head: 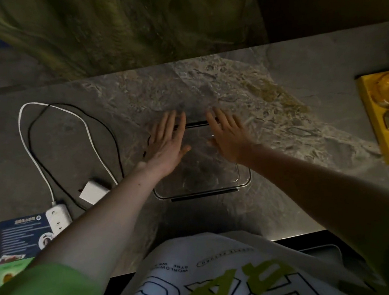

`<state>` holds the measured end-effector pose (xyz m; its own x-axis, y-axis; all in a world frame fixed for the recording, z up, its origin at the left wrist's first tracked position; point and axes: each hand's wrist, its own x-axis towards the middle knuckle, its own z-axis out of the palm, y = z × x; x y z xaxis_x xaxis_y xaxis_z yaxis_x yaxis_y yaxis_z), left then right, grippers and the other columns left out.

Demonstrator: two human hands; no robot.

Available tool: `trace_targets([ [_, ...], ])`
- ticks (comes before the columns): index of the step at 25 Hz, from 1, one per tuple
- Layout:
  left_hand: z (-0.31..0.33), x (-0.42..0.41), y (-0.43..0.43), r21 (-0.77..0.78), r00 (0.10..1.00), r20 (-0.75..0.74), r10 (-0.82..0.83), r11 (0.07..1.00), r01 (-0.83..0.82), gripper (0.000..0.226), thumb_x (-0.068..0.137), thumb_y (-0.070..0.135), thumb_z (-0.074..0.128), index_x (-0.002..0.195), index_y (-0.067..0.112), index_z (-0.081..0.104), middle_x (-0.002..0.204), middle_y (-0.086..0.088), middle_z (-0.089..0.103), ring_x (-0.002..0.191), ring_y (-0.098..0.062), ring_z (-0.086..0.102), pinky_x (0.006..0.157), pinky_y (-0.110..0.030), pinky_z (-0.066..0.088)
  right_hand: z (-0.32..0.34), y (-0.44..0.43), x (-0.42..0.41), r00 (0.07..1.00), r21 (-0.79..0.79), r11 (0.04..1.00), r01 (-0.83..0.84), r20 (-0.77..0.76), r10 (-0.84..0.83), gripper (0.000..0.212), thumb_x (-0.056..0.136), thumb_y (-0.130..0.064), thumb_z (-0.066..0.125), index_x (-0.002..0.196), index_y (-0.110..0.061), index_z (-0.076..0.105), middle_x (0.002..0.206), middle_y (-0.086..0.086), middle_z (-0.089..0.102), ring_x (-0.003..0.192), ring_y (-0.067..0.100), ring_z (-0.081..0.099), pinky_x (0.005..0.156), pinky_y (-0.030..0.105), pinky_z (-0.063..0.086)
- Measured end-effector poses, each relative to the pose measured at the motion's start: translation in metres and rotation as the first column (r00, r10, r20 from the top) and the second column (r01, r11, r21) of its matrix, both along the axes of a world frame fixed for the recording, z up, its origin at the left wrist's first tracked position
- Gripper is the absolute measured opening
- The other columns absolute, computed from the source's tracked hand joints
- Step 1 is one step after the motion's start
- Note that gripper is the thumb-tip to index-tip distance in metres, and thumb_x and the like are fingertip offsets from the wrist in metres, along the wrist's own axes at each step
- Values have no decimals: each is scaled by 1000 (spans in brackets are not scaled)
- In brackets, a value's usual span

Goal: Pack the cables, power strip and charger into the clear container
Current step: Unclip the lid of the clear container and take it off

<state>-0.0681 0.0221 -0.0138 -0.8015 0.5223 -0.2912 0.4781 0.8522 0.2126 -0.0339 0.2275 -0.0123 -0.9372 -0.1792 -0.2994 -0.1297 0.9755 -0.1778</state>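
Observation:
A clear container [244, 180] with black clips sits in the middle of the marble counter, with a clear lid on it. My left hand [167, 146] and my right hand [228, 137] lie flat on its far half, fingers spread, holding nothing. To the left lie a white cable [27, 150] and a black cable [108, 132] in loose loops. A white charger [92, 193] rests beside them, and a white power strip [59, 218] lies at the near left.
A blue printed card [21, 236] and a green one [13, 269] lie under the power strip at the left edge. A yellow tray [387, 142] with a bottle and a metal piece stands at the right. The counter's near edge runs just before my body.

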Motion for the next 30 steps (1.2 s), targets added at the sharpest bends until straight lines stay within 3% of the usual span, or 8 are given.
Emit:
trace_targets([
  [5,-2,28,-6,-8,998,4,58,998,-58,75,100,48,30,151,23,-18,157,-12,-28,145,-29,-25,117,-45,-7,1,-4,25,1000,72,997,4,-25,-3,77,99,-46,37,153,-20,-12,160,20,-12,149,35,-6,118,54,8],
  [8,-4,44,-14,6,998,14,55,998,-55,76,99,51,32,152,23,-15,157,-13,-29,145,-30,-23,116,-44,-8,5,-5,40,1000,83,996,-12,-17,14,76,98,-47,37,153,-21,-9,159,23,-12,148,37,-5,119,55,10],
  [13,-9,65,-26,24,997,72,31,999,-33,75,95,60,27,153,27,-7,157,-8,-29,145,-26,-24,116,-43,-6,4,-11,73,995,19,996,-84,52,83,76,94,-53,27,152,-21,-9,159,22,-15,147,34,-15,117,51,0],
  [15,-9,75,-32,46,991,128,-25,999,20,79,91,67,21,153,28,-8,155,-5,-32,145,-26,-25,119,-44,-2,-1,-12,87,991,6,994,-109,82,109,77,96,-52,34,153,-21,-8,160,19,-16,146,32,-17,119,51,1],
  [18,-7,91,-41,72,980,155,-124,991,114,86,86,69,34,153,30,-4,158,-6,-25,145,-26,-25,119,-48,0,-6,-8,103,984,-16,986,-165,73,166,82,94,-61,34,153,-19,-4,160,17,-13,147,31,-14,120,51,1],
  [22,-3,103,-44,-83,964,15,-266,960,266,97,84,45,66,154,23,2,160,-20,-8,146,-40,-12,118,-56,3,-11,-3,116,964,94,960,-264,68,258,104,86,-61,52,146,-18,-21,160,19,-13,146,33,-17,119,49,-3],
  [26,0,111,-33,-169,969,-56,-240,959,228,85,91,6,54,152,19,-4,159,-25,-4,145,-47,-6,115,-60,0,-11,-1,116,965,153,953,-262,57,256,99,89,-31,61,148,-18,-17,160,20,-9,146,33,-14,115,45,-7],
  [30,1,112,-30,-210,970,-75,-231,955,211,84,92,3,50,153,19,-5,160,-24,-5,145,-47,-6,115,-60,0,-10,3,117,961,162,948,-275,30,274,90,91,-22,57,152,-16,-8,160,21,-6,143,32,-16,115,44,-7],
])
